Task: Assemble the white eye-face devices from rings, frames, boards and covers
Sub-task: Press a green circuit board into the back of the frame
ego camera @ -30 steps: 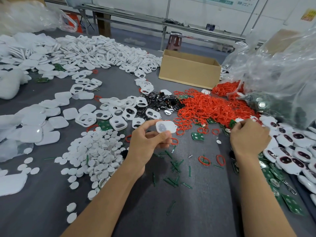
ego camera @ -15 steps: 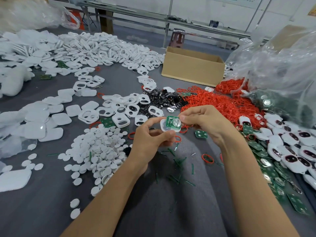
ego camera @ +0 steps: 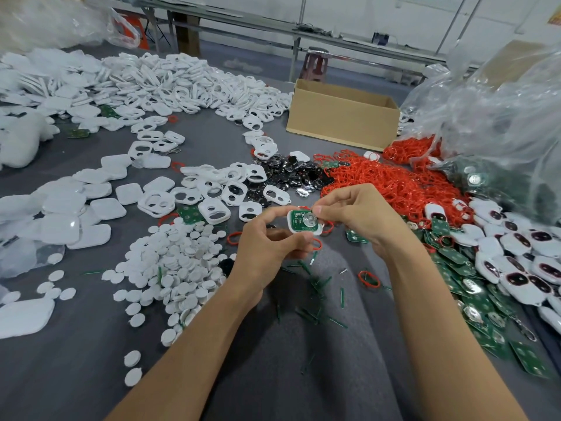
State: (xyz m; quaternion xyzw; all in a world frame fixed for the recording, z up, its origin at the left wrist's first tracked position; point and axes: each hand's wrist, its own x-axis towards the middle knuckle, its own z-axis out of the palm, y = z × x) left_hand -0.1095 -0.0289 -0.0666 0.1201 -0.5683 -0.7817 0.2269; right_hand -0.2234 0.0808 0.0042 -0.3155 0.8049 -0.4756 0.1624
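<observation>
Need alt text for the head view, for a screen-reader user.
Both hands hold one half-built unit above a grey table: the left hand grips a white frame while the right hand pinches the green board seated in it. Piles of red rings, white discs and loose frames surround them, a cardboard box behind.

The tabletop (ego camera: pixel 91 375) is plain grey. At its middle, the white held frame (ego camera: pixel 303 231) carries a green fitted board (ego camera: pixel 296 218) with a silvery round cell (ego camera: pixel 309 221). Toward the far left corner lie white frames (ego camera: pixel 188 86) and glossy white covers (ego camera: pixel 60 229), with matt white discs (ego camera: pixel 173 262) nearer. Red rings (ego camera: pixel 388 183) are heaped beside shiny black pieces (ego camera: pixel 288 174). Along the right edge are green boards (ego camera: pixel 482 302) with silver spots and white devices (ego camera: pixel 522 284) with dark, red-rimmed eyes. Green slivers (ego camera: pixel 318 284) speckle the grey. The box (ego camera: pixel 340 123) is brown.
</observation>
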